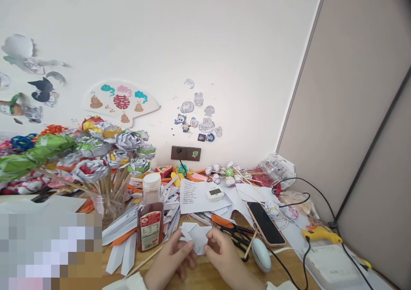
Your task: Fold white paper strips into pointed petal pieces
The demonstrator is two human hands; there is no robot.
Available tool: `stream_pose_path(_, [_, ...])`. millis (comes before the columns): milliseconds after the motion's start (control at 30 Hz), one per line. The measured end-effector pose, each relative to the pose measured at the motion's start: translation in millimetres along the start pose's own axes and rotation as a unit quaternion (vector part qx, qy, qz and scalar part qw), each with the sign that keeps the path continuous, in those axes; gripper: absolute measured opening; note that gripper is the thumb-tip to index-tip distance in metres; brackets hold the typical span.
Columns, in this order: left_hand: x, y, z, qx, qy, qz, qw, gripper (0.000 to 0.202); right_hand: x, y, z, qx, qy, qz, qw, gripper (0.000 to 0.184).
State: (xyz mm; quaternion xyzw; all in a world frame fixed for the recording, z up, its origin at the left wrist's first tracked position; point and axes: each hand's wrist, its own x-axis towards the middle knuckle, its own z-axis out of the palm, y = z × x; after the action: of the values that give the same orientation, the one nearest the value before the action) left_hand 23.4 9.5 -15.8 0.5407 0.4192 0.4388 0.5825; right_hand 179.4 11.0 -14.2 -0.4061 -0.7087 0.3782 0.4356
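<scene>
A small folded piece of white paper [199, 234] is held up between my two hands, above the wooden table. My left hand [175, 253] pinches its left side between thumb and fingers. On the opposite side, the thumb and fingers of my right hand [221, 249] grip the paper's right edge. Just beyond my right hand lie black-handled scissors [239, 234], partly covered by other items. A bottle of reddish-brown liquid [150, 215] with a white cap stands to the left of my left hand.
Paper flowers on sticks [112, 153] stand in a clear container at left. Folded paper strips [123, 234] lie beside the bottle. A phone [266, 222], a pale blue oval object [261, 255], a white timer [215, 193] and a yellow glue gun [323, 235] with cables are on the right.
</scene>
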Motion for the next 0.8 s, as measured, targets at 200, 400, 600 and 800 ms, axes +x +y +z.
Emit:
stream_pose_path(200, [6.3, -0.3, -14.0, 0.006, 0.026, 0.04, 0.999, 0.04, 0.8, 0.9, -8.9, -0.016, 0.013, 0.005, 1.0, 0.007])
stream_pose_path(400, [5.0, 1.2, -11.2, 0.032, 0.035, 0.006, 0.999, 0.035, -0.6, 4.1, -7.2, 0.008, -0.015, 0.002, 1.0, 0.012])
stream_pose_path(600, [2.9, 2.2, -10.9, 0.015, 0.001, -0.001, 1.0, 0.031, 1.6, 11.3, -5.6, 0.078, -0.018, 0.039, 0.996, 0.013])
stream_pose_path(800, [3.6, -1.8, -14.3, -0.042, -0.011, -0.02, 0.999, 0.041, 4.4, 11.5, -7.9, 0.146, -0.039, 0.063, 0.987, 0.026])
